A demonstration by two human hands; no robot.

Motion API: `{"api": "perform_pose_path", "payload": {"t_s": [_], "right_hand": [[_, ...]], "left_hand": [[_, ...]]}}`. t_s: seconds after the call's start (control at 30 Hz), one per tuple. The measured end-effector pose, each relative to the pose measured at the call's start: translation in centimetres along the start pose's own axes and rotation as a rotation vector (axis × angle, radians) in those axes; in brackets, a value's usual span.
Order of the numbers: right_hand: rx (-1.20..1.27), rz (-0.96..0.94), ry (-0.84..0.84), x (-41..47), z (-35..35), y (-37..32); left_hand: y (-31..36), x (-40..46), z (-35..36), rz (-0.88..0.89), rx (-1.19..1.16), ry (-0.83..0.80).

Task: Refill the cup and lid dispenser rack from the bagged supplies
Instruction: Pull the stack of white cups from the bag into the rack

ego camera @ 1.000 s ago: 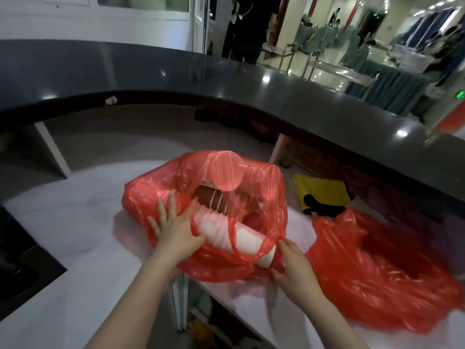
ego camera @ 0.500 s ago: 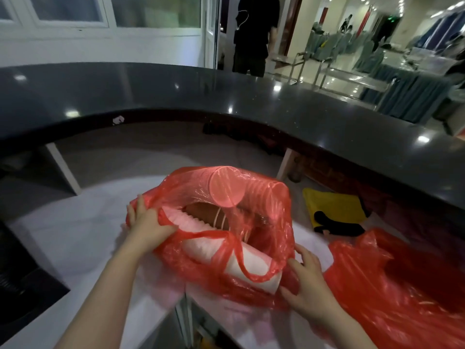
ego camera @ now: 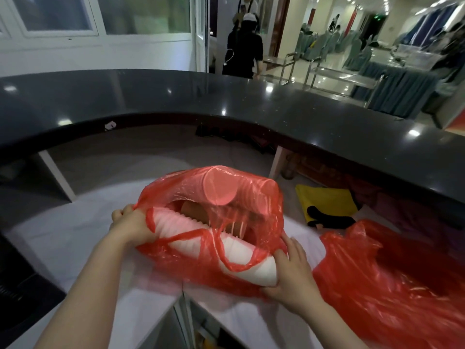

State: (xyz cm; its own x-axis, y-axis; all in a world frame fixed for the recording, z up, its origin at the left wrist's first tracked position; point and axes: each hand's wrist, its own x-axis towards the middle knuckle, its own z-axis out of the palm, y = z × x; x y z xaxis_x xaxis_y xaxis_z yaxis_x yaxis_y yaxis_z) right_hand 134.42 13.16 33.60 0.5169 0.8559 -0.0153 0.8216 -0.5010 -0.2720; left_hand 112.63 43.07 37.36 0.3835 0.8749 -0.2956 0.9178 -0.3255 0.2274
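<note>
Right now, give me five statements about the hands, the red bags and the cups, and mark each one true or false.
1. The long white stack of nested paper cups lies on its side inside the translucent red plastic bag. True.
2. The left hand holds a yellow cloth. False: it grips the bag's edge at the stack's ribbed end; the yellow cloth lies apart on the white counter.
3. The right hand is at the stack's smooth end. True.
4. A second crumpled red plastic bag lies to the right. True.
5. The stack stands upright in a dispenser rack. False: no rack is visible.
</note>
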Motion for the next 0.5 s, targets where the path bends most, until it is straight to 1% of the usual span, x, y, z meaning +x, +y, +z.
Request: {"api": "perform_pose_path", "payload": {"t_s": [0.13, 0.23, 0.3, 0.37, 0.4, 0.43, 0.5], "right_hand": [[0.045, 0.009, 0.077, -0.7, -1.2, 0.2], [0.107, -0.014, 0.215, -1.8, -2.7, 0.4], [0.074, -0.092, 0.32, -2.3, -4.0, 0.3], [0.11, -0.227, 0.385, -2.6, -5.4, 0.1], [0.183, -0.268, 0.372, -2.7, -6.2, 0.0], [0.284, -0.265, 0.327, -2.9, -6.9, -0.1], [0.49, -0.167, 0.264, -3.1, -8.0, 0.0]], "left_hand": [[-0.1, -0.9, 1.0, -0.054, 0.035, 0.07], [0.1, -1.2, 1.3, -0.058, 0.044, 0.11], [0.4, -1.3, 1.3, -0.062, 0.047, 0.137], [0.8, -1.5, 1.2, -0.061, 0.05, 0.142], [1.0, -1.6, 1.1, -0.047, 0.046, 0.137], [1.2, -1.6, 0.9, -0.025, 0.033, 0.134], [1.6, -1.6, 0.7, 0.019, 0.001, 0.149]]}}
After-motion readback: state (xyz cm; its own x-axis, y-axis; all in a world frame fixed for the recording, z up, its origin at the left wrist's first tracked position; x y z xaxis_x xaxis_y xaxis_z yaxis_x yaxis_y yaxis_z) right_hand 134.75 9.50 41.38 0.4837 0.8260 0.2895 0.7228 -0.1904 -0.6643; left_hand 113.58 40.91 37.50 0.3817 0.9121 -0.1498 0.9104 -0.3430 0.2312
